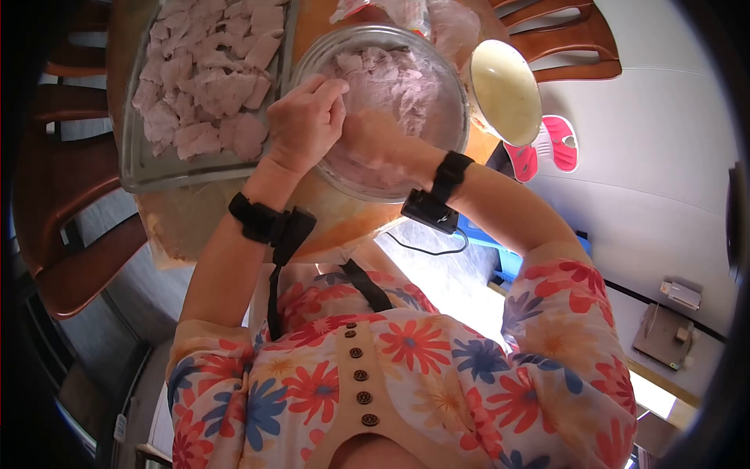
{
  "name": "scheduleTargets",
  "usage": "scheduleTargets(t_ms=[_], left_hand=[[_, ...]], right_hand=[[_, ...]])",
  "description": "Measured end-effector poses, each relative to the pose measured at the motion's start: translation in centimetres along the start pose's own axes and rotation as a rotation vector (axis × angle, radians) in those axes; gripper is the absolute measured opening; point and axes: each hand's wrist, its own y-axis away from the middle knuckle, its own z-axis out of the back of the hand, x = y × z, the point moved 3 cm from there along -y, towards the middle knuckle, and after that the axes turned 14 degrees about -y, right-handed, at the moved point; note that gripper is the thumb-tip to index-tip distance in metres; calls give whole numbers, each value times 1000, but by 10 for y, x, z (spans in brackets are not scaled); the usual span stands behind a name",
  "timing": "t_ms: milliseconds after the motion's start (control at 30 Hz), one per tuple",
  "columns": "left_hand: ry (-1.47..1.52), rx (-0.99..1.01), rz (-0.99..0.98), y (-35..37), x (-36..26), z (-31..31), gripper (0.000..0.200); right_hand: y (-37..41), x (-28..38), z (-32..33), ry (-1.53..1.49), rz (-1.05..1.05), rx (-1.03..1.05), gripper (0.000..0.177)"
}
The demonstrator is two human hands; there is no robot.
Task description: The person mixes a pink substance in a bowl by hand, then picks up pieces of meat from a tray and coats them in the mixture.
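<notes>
My left hand [306, 123] is closed, its fingers curled in at the left rim of a large round bowl [459, 117]. Whether it grips the rim or a small piece is hidden. Pale pink pieces of raw meat [383, 82] fill much of the bowl. Low inside the bowl, beside the meat, my right hand [373, 144] is smeared by motion, so its fingers cannot be made out. To the left lies a rectangular glass tray [187, 178] with many flat pieces of similar meat [207, 82] spread over it.
A cream-coloured pot [504, 94] stands right of the bowl. Clear plastic bags [445, 23] lie behind it. Wooden chairs [74, 164] line the left side of the table [187, 227], and another chair [574, 39] is at the upper right. A black cable [426, 252] dangles from the right wrist device.
</notes>
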Motion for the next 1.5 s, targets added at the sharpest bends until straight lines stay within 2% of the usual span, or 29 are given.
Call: scheduleTargets(t_ms=[133,200,333,433,500,633,700,733,800,833,933,1000,1100,1200,1300,1367,1433,1500], left_hand=[[83,-28,40,1,1,-2,15],[69,-27,35,1,1,-2,15],[19,23,3,0,0,1,15],[-9,13,-16,2,1,0,15],[24,5,-10,4,0,0,15],[9,-5,-21,1,2,-2,17],[13,-2,-39,2,2,-3,17],[16,-16,-40,1,2,-3,17],[52,-8,-25,1,2,-3,16],[80,-6,-7,1,2,-3,15],[50,-11,-25,-1,0,0,15],[47,-27,-27,-2,0,1,15],[57,-34,-3,-1,2,-1,15],[102,-54,42,1,1,-3,15],[124,-51,26,-1,1,2,14],[129,-32,-24,-1,-1,4,15],[190,-14,15,-4,1,5,14],[222,-42,16,-4,5,6,17]], right_hand=[[-7,3,-4,-35,-56,8,22],[-13,1,-3,-28,111,-166,24],[-16,-4,-1,-113,249,-276,28],[13,-11,13,-221,126,-181,31],[47,-12,22,-94,-41,-38,33],[44,-28,-11,-88,-74,32,34],[29,-38,-17,-215,215,-15,35],[35,-29,-4,-222,206,-21,35],[45,-5,32,-680,-139,80,27],[41,-6,32,-681,-143,84,27],[-1,-17,26,-597,-75,38,19],[-27,-20,10,-79,248,-84,16],[-28,-19,-6,-144,313,-143,14],[-32,-11,-7,-262,199,-165,12],[-29,-7,-6,-95,294,-227,14],[-23,-3,2,-175,286,-254,14],[-12,5,12,-258,271,-276,15],[-1,4,5,-13,87,-77,13]])
